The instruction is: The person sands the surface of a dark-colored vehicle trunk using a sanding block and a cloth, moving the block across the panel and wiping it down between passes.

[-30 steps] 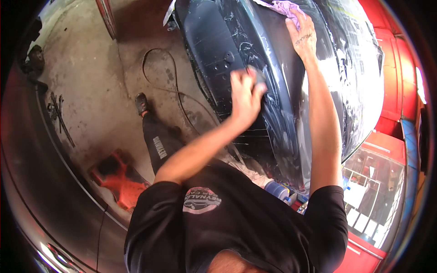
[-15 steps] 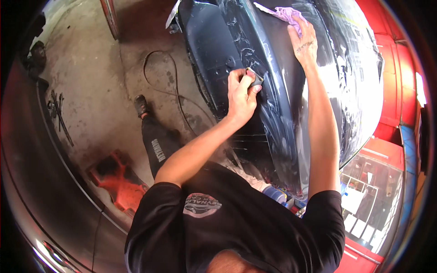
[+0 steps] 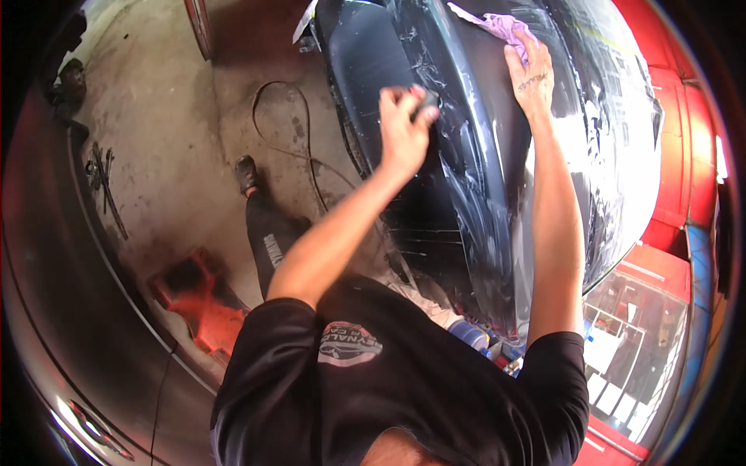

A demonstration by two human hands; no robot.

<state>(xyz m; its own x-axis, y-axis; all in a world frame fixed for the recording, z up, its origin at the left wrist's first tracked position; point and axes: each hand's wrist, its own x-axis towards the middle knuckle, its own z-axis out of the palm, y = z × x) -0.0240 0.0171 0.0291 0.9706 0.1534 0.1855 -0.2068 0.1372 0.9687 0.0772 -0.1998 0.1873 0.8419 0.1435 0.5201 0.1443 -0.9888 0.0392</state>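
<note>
A dark car body [image 3: 480, 124] with whitish smears and streaks on its paint stands in front of me. My left hand [image 3: 404, 136] is closed around a small dark pad [image 3: 430, 99], held between thumb and fingers at the recessed edge of the panel. Motion blurs the fingertips, and whether the pad touches the paint is hard to tell. Higher and to the right, my right hand [image 3: 533, 84] rests on the bodywork. A crumpled purple cloth [image 3: 507, 28] lies under its fingers, one end trailing left.
Another dark car [image 3: 70, 272] runs along the left side. A cable [image 3: 309, 140] loops over the concrete floor [image 3: 171, 116]. Near my leg lies a red and black object [image 3: 206, 303]. A blue container [image 3: 470, 334] stands by the car's lower end. Red cabinets [image 3: 674, 155] line the right.
My left hand has moved up and slightly left along the panel with the pad. The right hand stays on the cloth; the whole view has shifted a little.
</note>
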